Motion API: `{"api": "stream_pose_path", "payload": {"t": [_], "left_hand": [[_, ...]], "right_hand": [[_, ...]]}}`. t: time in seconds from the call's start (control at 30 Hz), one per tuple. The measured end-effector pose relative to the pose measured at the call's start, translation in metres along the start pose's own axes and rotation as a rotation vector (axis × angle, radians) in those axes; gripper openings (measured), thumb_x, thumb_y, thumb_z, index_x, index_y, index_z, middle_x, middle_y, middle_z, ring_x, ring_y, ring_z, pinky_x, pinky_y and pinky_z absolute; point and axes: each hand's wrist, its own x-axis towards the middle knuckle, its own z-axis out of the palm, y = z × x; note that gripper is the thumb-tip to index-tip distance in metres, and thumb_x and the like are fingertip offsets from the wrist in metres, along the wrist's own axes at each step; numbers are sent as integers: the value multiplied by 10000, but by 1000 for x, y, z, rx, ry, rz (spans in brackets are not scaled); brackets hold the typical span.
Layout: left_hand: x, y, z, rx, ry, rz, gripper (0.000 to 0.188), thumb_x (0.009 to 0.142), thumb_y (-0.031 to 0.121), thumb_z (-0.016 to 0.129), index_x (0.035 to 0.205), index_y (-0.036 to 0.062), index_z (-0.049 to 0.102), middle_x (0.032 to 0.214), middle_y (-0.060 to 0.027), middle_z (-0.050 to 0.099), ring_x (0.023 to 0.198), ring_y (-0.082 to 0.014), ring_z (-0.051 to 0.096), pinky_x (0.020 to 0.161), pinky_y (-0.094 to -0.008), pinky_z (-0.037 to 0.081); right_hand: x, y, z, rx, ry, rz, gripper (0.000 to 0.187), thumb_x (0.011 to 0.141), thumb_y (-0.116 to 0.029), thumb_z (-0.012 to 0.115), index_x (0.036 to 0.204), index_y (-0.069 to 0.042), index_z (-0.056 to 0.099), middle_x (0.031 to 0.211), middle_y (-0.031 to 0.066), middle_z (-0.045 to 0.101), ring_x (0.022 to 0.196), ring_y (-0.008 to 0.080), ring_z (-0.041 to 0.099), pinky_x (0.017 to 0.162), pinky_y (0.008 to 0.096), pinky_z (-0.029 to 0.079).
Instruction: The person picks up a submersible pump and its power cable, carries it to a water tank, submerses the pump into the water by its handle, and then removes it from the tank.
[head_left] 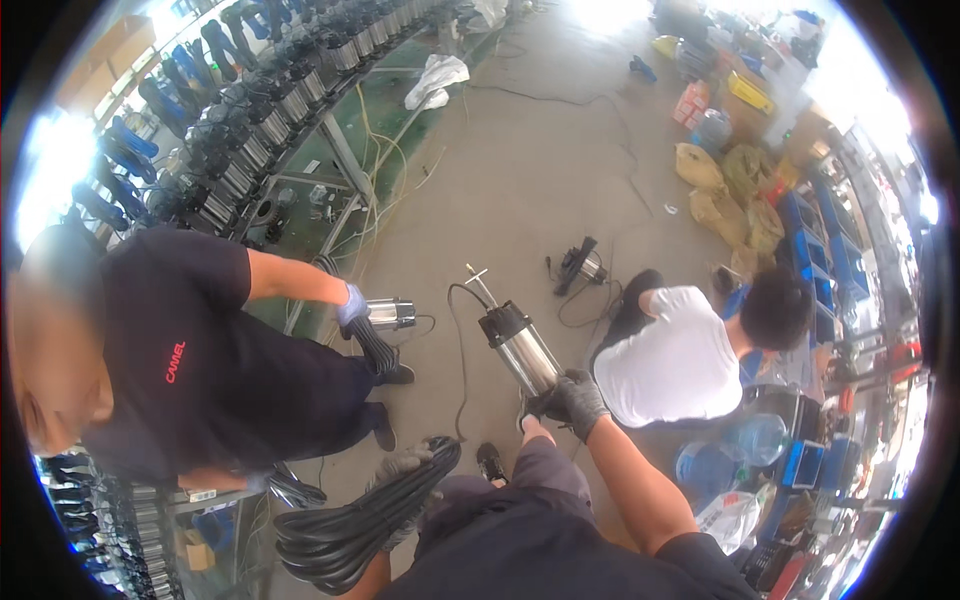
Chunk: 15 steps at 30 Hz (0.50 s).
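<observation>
My left hand (405,462), in a grey glove, is closed around a thick coil of black cable (345,530) at lower left. My right hand (578,402), gloved in dark grey, grips the lower end of a submersible pump (526,355). The pump has a shiny steel cylinder and a black top, and it hangs tilted above the floor with its top pointing away from me. A metal T-shaped piece (477,278) sticks out beyond that top. From the top a black cable loops down toward the floor.
On the left a co-worker (215,340) in dark clothes holds another steel pump (390,313) and cable coils. A person in a white shirt (668,355) crouches at right, near a pump (588,266) on the floor. Pumps line a long rack (270,120); sacks (715,195) and water bottles (755,440) stand right.
</observation>
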Motion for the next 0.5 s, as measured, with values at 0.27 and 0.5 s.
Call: {"api": "stream_pose_path", "payload": {"t": [0.27,0.5], "left_hand": [[125,12,15,278,193,191,537,798,161,893,1226,100,575,1241,-103,650,1233,-267,600,1113,-434,460],[213,32,33,420,344,260,581,823,286,880,1246,88,535,1227,-96,641,1233,-262,595,1093,-413,476]], "right_hand": [[141,-100,15,127,-246,66,399,985,-206,580,1309,-6,460,853,183,707,674,246,729,606,380,610],[240,-189,46,-293,-155,-141,320,931,-188,659,1175,4,583,884,129,680,662,181,687,589,344,600]]}}
